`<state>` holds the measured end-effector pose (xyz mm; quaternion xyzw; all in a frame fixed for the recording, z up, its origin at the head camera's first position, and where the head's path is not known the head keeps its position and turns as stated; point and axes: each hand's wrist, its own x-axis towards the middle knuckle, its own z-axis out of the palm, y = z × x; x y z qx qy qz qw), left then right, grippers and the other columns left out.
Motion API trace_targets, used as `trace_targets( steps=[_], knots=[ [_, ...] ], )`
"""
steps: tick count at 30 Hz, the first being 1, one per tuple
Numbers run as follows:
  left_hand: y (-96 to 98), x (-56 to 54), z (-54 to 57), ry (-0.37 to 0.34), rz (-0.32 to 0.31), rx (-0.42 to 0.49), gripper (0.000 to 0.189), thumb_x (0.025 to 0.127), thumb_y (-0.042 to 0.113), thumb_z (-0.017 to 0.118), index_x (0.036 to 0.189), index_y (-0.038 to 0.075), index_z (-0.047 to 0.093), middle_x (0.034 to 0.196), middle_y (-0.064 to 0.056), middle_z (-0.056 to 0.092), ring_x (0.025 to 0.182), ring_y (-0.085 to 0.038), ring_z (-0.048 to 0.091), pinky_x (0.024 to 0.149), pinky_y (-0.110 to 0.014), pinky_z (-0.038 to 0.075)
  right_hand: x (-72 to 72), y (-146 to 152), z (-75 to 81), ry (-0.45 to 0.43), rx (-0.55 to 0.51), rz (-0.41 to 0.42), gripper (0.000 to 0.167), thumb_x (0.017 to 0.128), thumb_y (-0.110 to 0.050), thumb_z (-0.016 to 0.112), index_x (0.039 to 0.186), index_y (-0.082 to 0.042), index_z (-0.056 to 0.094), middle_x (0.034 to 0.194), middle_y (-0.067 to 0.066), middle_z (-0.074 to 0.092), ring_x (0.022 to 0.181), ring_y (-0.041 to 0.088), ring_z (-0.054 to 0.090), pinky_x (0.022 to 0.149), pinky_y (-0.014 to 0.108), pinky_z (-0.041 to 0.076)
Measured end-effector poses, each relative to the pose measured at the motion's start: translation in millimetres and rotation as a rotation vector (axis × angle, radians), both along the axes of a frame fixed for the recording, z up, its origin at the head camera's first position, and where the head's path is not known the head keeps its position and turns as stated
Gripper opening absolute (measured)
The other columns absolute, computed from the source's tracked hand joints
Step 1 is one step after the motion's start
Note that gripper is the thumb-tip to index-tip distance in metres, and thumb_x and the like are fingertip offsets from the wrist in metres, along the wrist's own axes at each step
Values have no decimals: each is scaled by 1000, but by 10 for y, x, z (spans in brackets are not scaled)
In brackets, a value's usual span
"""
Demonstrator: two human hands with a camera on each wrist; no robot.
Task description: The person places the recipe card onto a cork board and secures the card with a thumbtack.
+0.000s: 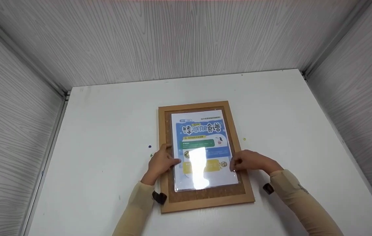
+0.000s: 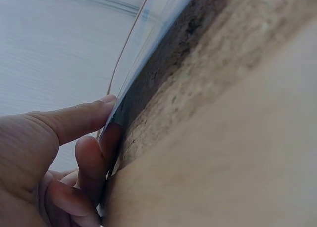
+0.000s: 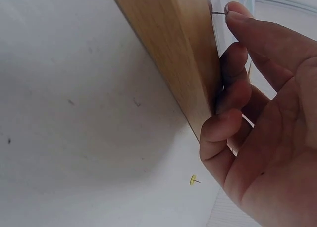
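A cork board with a wooden frame (image 1: 207, 206) lies on the white table, and a glossy printed sheet (image 1: 189, 181) in clear film rests over its cork. At the sheet's left edge, my left hand (image 1: 161, 162) pinches the film between thumb and fingers. The left wrist view shows that edge lifted a little off the cork (image 2: 208, 63). My right hand (image 1: 251, 160) is by the sheet's right edge. In the right wrist view its thumb and forefinger pinch a thumbtack (image 3: 219, 13), the bare pin pointing at the sheet; the fingertips hide the head.
A yellow thumbtack (image 1: 244, 139) lies on the table right of the board. To its left are a blue thumbtack (image 1: 150, 146) and a small green piece (image 1: 151, 155), partly hidden by the left hand. Grey wood-grain panels (image 1: 186, 39) enclose the table.
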<state>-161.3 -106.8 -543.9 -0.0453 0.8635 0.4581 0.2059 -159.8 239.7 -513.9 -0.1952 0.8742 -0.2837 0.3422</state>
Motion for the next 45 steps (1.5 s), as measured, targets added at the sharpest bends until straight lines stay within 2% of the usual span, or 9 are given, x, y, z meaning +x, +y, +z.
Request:
trace_targets(
  steps=[9,16,21,31,34,40,45],
  knots=[
    [-18,-3,-20,-4,1,13,75,82,25,77,143,12,37,74,-4,62,50,-11,52,47,-23,41,-3,-30,9,10,42,17,13,91,-14,64,84,-21,74,83,-6,64,74,13,53,67,29,42],
    [-15,-18,-25,17,-17,13,76,81,25,77,144,9,36,67,-3,61,44,-9,50,45,-22,39,4,-51,-41,89,99,53,16,89,-15,64,80,-25,72,77,-9,61,70,9,52,64,26,42],
    [-13,-13,-11,14,-20,24,77,82,24,76,145,9,35,69,-3,61,45,-9,50,45,-21,39,29,-32,-74,100,90,30,17,90,-16,64,80,-26,71,79,-8,60,72,9,53,64,26,43],
    [-16,-13,-35,29,-26,20,75,82,24,77,143,8,37,68,-3,61,45,-9,50,46,-22,40,49,-19,-93,125,75,49,16,91,-17,63,82,-27,70,81,-8,58,74,10,52,66,26,43],
    [-21,-24,-41,27,-51,41,77,82,24,76,145,8,34,71,-4,63,50,-10,53,48,-22,42,59,10,-94,140,57,50,14,91,-17,63,83,-26,71,82,-7,58,74,10,52,66,26,43],
    [-86,-35,-30,8,-144,114,83,82,17,76,148,3,29,77,-6,66,63,-13,58,58,-23,43,126,76,-122,184,21,30,10,90,-17,64,86,-23,71,84,-8,57,78,9,50,70,25,42],
    [-175,-25,-7,19,-128,144,75,81,12,76,145,1,37,72,-5,67,61,-12,60,57,-23,42,148,45,-125,170,-17,-11,7,91,-17,64,87,-19,70,85,-6,58,78,10,51,69,24,43]
  ],
)
